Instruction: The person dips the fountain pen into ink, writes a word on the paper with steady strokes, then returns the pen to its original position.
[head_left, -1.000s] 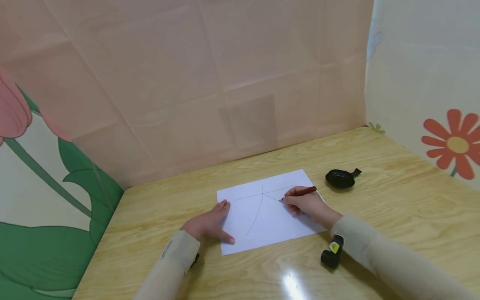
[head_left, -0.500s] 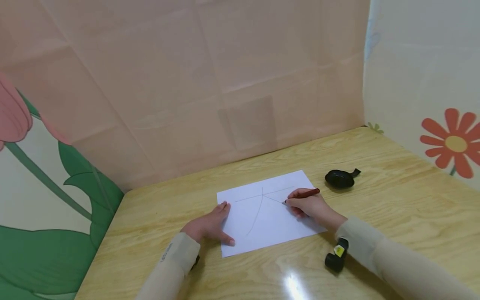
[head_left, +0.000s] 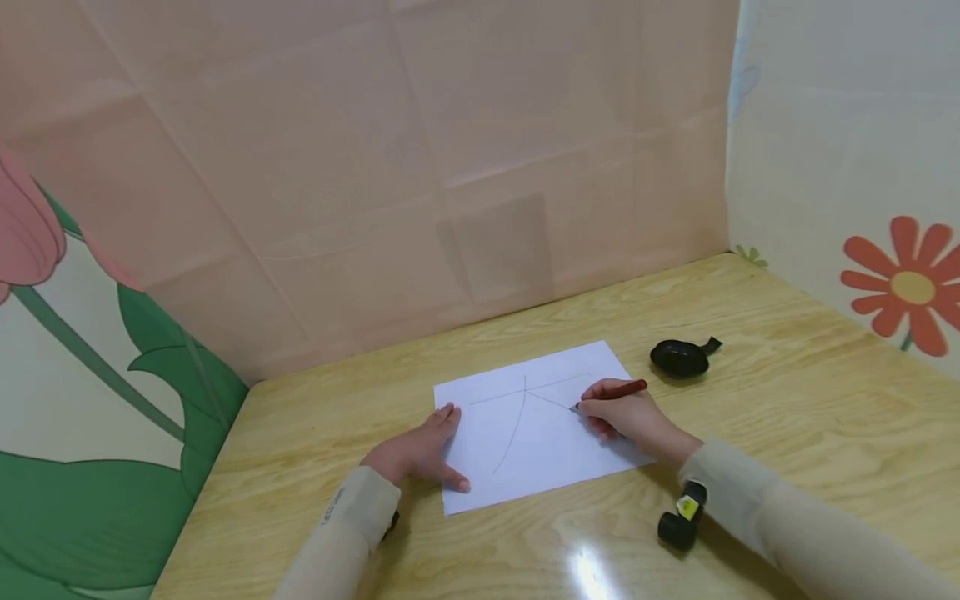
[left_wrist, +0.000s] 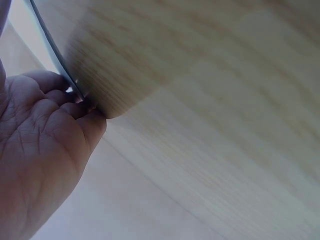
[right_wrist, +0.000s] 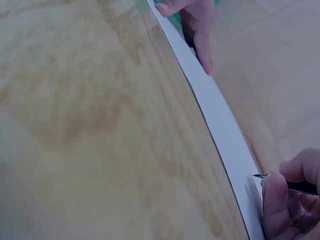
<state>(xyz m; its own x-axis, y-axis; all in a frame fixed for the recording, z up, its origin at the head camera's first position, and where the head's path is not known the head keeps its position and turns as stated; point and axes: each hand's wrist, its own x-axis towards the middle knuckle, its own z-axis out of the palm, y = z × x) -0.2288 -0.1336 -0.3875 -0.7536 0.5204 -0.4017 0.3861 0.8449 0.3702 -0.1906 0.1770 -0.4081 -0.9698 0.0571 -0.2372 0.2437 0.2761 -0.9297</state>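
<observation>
A white sheet of paper (head_left: 540,450) lies on the wooden table, carrying several thin dark lines that meet near its upper middle. My right hand (head_left: 622,417) pinches a dark red pen (head_left: 626,389), whose tip meets the paper at the end of a slanting line. In the right wrist view the pen's dark tip (right_wrist: 259,175) pokes out between thumb and fingers. At the sheet's left edge rests my left hand (head_left: 420,450), thumb and fingers spread flat on it. The left wrist view shows this palm (left_wrist: 40,140) beside the paper's edge.
A small black dish-like object (head_left: 679,358) with a short tab stands right of the paper. The wooden table (head_left: 315,417) meets a pink cloth backdrop (head_left: 337,208) behind. Flower-printed panels flank both sides. A black wrist camera (head_left: 681,521) hangs under the right sleeve.
My right hand has slid a little right and downward with the pen, and the slanting line on the paper has grown longer. The left hand keeps its place.
</observation>
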